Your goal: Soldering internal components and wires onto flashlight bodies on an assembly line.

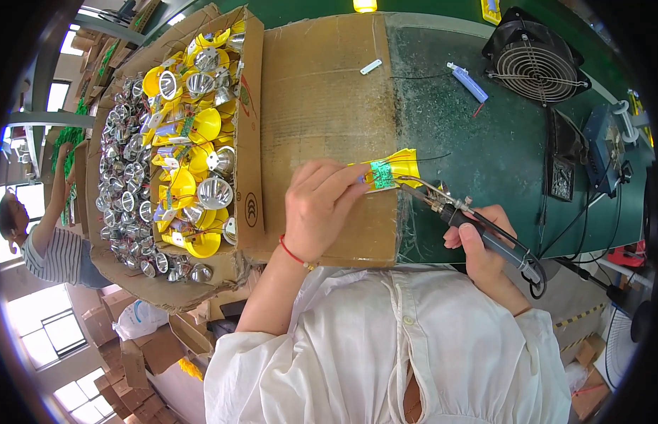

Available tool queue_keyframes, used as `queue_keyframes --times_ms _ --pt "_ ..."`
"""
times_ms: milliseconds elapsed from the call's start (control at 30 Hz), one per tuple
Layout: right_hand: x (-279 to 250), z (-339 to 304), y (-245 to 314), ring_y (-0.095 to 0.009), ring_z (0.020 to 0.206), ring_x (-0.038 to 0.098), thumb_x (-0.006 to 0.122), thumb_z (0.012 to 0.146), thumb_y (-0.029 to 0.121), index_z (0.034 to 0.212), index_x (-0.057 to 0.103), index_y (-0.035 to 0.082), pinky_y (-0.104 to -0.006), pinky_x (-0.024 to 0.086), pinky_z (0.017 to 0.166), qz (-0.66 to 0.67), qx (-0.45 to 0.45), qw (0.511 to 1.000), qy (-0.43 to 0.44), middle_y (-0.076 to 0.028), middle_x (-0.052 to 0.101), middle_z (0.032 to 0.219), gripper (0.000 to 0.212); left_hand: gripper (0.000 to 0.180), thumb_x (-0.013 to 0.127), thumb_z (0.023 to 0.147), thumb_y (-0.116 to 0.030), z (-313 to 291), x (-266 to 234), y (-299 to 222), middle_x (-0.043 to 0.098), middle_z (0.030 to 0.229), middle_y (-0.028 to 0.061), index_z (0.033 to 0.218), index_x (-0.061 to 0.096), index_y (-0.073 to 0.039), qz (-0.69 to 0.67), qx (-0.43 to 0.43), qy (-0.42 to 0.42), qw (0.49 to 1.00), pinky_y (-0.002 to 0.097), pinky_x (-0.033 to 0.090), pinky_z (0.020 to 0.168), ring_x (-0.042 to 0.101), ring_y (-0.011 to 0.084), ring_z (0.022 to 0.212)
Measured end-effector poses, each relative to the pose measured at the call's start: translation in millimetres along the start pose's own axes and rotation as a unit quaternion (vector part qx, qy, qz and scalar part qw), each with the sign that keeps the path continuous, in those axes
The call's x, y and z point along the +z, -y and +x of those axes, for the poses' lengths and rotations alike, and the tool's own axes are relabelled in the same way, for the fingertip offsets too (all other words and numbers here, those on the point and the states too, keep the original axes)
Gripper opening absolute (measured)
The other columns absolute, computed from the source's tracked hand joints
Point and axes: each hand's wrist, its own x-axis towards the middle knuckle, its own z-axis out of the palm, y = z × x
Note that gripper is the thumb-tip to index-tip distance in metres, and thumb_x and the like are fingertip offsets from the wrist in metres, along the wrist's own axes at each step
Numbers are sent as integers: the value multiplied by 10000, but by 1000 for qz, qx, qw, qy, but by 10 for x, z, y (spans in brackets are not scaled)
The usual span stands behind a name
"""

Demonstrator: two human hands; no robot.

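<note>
Soldering the small green circuit board (382,174) on the yellow lamp part (403,166).
My left hand (320,208) pinches the board steady; my right hand (484,247) grips the soldering iron (456,212) — I'd keep its tip just touching the board's edge.

Soldering iron (484,233) cord past edge

Small assembly workshop or factory floor. A green table (498,155) is carrying a cardboard box (251,141) filled with yellow lamp shells (201,127) and silver reflectors (124,184), a fan (534,63) and a soldering iron (477,226). Stacked cartons (131,353) are lying below; another person (46,240) is working nearby.
</note>
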Motion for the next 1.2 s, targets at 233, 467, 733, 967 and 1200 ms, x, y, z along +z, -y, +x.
queue_keyframes --times_ms 233,467,733,967,1200 --pt "18 77 -20 -127 542 580 576 794 34 855 474 -29 -241 478 488 29 13 999 -19 -132 605 650 134 461 801 527 -280 -1 -12 -11 576 762 45 837 518 -87 57 -4 -28 998 314 436 603 536 216 659" --pt "-82 86 -35 -156 501 569 563 815 110 867 450 -15 -257 498 461 0 10 1000 -6 -147 579 644 177 191 690 708 10 -266 -492 -121 611 850 80 840 552 16 -176 -310 226 906 247 492 634 586 113 783" --pt "-28 99 8 -134 548 589 592 789 64 846 471 -34 -250 496 495 24 30 999 -10 -136 606 653 166 133 621 746 -9 -21 -75 -20 632 826 103 875 586 -5 -115 -87 28 989 258 508 638 634 190 742" --pt "-27 119 -40 -127 527 590 604 785 81 816 482 -35 -250 496 490 10 20 1000 -5 -119 605 621 171 107 683 665 -34 -9 106 -113 590 737 54 765 648 -47 78 0 27 997 279 477 539 586 194 632" --pt "-21 150 -51 -133 520 600 605 778 79 806 496 -32 -245 489 469 16 43 999 -17 -114 604 611 158 111 689 664 -59 -56 172 -130 559 731 37 770 659 -70 69 -57 37 995 285 465 536 573 186 626"
